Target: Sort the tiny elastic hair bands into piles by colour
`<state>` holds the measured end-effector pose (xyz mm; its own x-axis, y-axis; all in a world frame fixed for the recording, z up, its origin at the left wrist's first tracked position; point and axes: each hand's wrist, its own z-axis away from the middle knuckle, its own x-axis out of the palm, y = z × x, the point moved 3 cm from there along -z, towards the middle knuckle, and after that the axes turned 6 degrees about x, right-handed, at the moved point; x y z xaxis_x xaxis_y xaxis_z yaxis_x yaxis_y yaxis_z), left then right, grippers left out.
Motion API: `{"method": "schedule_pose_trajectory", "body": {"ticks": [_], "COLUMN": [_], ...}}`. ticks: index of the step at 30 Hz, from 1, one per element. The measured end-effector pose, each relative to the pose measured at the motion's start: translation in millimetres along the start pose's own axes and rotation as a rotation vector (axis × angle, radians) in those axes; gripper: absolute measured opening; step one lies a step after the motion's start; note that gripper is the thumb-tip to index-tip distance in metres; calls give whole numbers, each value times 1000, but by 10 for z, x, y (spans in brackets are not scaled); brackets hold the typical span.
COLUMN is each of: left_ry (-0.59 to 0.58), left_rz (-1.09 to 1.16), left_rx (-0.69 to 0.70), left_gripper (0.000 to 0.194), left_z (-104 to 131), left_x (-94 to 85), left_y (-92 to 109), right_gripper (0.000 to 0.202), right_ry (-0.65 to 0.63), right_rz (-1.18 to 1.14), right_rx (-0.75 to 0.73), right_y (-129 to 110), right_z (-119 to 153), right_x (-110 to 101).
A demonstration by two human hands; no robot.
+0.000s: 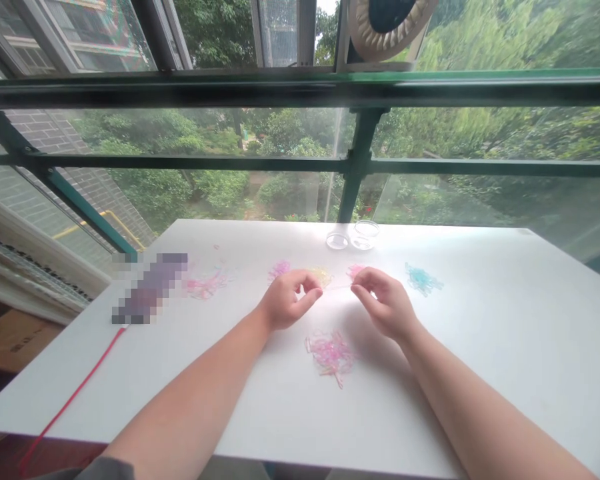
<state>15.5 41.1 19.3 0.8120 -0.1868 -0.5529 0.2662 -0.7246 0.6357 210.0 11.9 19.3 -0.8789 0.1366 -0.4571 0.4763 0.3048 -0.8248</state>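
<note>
A thin pink rubber band [337, 288] is drawn out in a faint line between my two hands, above the white table. My left hand [293, 298] pinches one end with thumb and forefinger. At the other end, my right hand [383, 301] is closed in a similar pinch. Nearer to me lies a pile of pink translucent bands [331, 355]. Behind my left hand are a purple pile [280, 269] and a partly hidden yellow pile [320, 275]. Another pink pile [356, 271] is partly covered by my right hand.
Teal bands [424, 279] lie to the right, and pink mixed bands [205, 285] to the left. A clear round container [365, 235] and a clear lid [337, 241] stand at the back. A blurred-out dark object [150, 290] with a red cable [80, 390] rests on the white table [505, 333].
</note>
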Motion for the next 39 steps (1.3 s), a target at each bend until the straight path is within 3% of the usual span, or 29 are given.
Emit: {"method": "schedule_pose_trajectory", "body": {"ticks": [7, 27, 34, 39], "left_ry": [-73, -26, 12, 72], "left_rz": [45, 33, 8, -44], "left_rx": [-23, -47, 16, 115], "left_gripper": [13, 13, 13, 13], "left_z": [21, 35, 18, 13], "left_x": [122, 127, 98, 43], "left_y": [18, -14, 52, 158], "right_gripper": [7, 5, 8, 8], "right_ry": [-150, -185, -126, -15], "right_rz": [-40, -14, 13, -15], "right_rx": [-41, -107, -141, -204], "right_y": [-73, -44, -109, -220], "right_z": [47, 57, 78, 127], "right_x": [173, 136, 107, 36]}}
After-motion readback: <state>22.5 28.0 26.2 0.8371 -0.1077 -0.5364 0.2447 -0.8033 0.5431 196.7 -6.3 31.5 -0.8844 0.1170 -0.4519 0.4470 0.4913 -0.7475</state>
